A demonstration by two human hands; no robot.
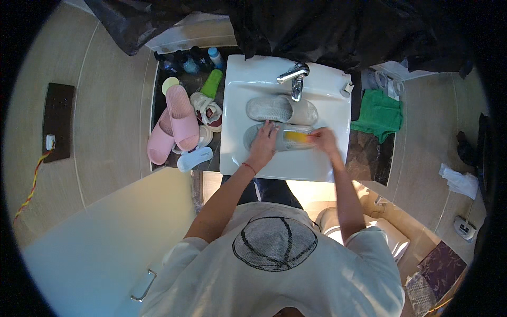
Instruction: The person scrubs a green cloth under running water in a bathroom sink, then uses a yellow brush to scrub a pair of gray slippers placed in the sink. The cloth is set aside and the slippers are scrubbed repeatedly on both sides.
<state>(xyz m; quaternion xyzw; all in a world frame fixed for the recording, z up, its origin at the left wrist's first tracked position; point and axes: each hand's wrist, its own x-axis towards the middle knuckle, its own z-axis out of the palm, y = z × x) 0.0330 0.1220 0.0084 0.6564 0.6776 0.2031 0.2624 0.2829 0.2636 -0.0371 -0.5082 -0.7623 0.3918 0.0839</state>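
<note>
Two grey slippers lie in the white sink, one behind the other, both with toe straps to the right. On the nearer slipper [252, 136], my left hand [264, 143] presses down around the footbed, its fingers closed on it and holding it in place. My right hand [323, 139] grips a small yellow-orange scrubbing tool [298, 137], blurred by motion, against the strap of that same slipper. The farther slipper [269, 109] rests untouched under the chrome faucet [297, 79]. Its strap reaches just right of the spout.
The sink [288, 170] is flanked by dark counters. At left stand pink slippers [182, 119], shoes [211, 113], a green slipper-shaped item [212, 83], a pale insole [195, 158] and bottles [215, 57]. A green cloth [377, 113] lies at right. Black sheeting [343, 31] hangs behind.
</note>
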